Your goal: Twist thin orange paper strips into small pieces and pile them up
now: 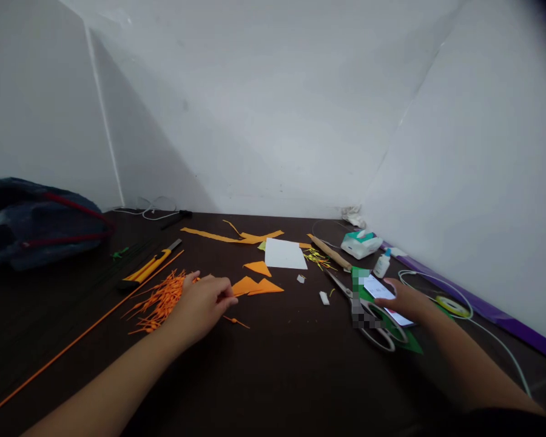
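Note:
My left hand (204, 305) is curled closed beside a pile of thin orange paper strips (161, 303); whether something is pinched inside it cannot be seen. A small knotted orange strip (236, 321) lies just below its fingertips. Over a lit phone (377, 288) on the right, my right hand (403, 301) has thumb and finger apart, and it appears to touch the screen. Large scissors (373, 325) lie left of the phone, partly blurred out. Green paper (414, 343) shows under both. Orange paper pieces (261, 285) and a white sheet (284, 253) lie between my hands.
A yellow utility knife (150, 267) and a long orange stick (73, 346) lie left. Towards the right are a wooden stick (330, 252), tissue pack (361, 244), glue bottle (382, 264), yellow tape roll (452, 306) and white cable (500, 340). A dark bag (50, 224) stands far left.

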{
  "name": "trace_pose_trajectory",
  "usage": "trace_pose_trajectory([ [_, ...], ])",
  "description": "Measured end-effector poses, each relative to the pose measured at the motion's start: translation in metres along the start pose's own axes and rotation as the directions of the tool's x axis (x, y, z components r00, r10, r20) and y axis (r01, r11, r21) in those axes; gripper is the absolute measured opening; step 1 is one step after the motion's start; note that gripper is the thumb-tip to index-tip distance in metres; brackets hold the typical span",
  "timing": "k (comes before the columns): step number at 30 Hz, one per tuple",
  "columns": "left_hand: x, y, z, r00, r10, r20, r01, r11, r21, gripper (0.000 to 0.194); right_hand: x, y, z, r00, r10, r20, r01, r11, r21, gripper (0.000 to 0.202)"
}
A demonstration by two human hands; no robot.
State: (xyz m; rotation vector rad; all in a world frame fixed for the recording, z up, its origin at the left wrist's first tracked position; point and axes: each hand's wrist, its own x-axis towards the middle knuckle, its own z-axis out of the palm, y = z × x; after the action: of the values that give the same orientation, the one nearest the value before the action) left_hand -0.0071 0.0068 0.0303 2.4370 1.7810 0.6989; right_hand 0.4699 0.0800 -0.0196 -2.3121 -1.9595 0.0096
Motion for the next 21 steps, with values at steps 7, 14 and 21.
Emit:
trace_pose_trajectory([
  [7,0.000,-0.002,-0.001,1.000,-0.003,0.015,0.003,1.000,-0.012,0.013,0.013,-0.004,0.013,1.000,0.015,0.003,-0.015,1.000,0.022,0.065],
  [14,0.000,-0.004,0.000,0.999,-0.012,0.031,0.012,1.000,-0.004,0.013,0.014,-0.002,0.016,0.993,0.093,-0.070,-0.090,0.995,0.041,0.065],
  [21,0.001,-0.006,0.003,0.996,-0.085,0.018,0.087,0.980,-0.179,0.017,0.007,-0.031,-0.002,0.987,0.027,-0.155,-0.020,0.999,0.045,0.067],
])
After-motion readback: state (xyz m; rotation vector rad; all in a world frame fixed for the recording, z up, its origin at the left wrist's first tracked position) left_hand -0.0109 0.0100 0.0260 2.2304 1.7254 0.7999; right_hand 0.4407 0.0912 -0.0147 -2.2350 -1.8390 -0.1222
